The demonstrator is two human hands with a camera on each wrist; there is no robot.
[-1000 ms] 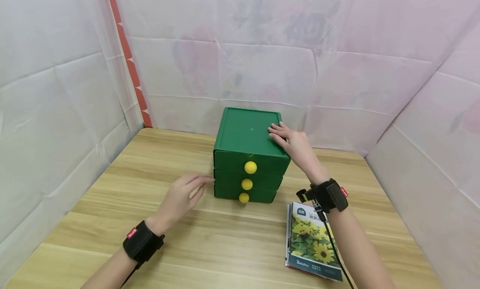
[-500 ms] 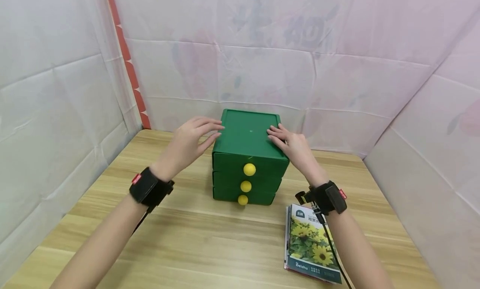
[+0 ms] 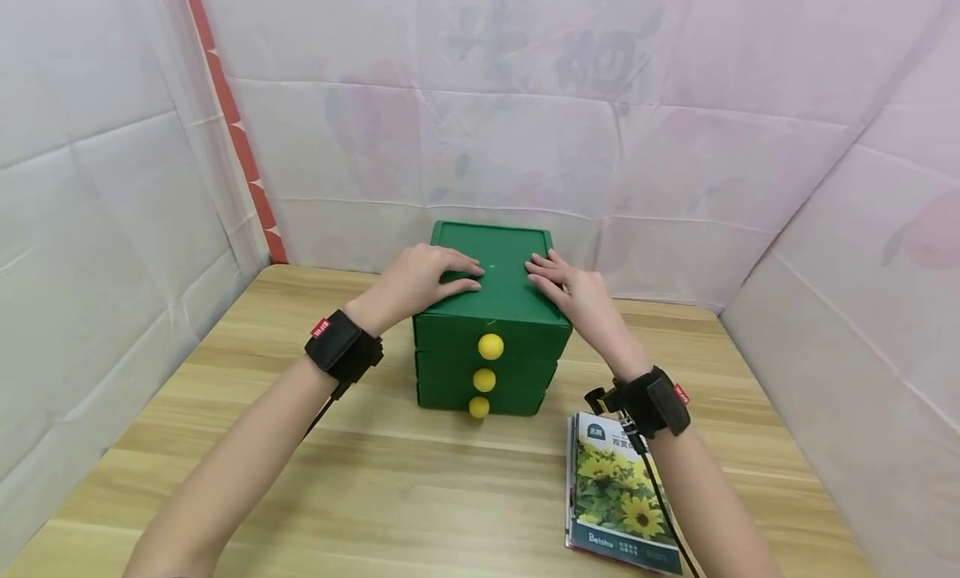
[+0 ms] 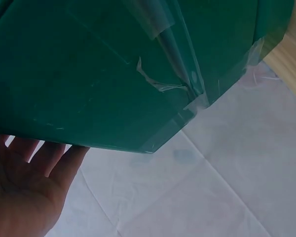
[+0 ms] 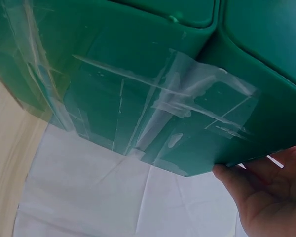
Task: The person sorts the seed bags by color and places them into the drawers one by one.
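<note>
I have my left hand (image 3: 420,282) laid flat on the top of the green plastic three-drawer box (image 3: 491,328), fingers straight and spread, gripping nothing. My right hand (image 3: 573,295) lies the same way on the right part of the top, fingers extended, palm down, nothing held. The box stands near the back of the light wooden table (image 3: 420,478), all three drawers pushed in flush, their round yellow knobs (image 3: 491,346) lined up down the front. As I judge it, nothing is opened yet; both hands only steady the box. The sunflower-covered booklet (image 3: 618,499) lies untouched just right of the box's front, near my right wrist
</note>
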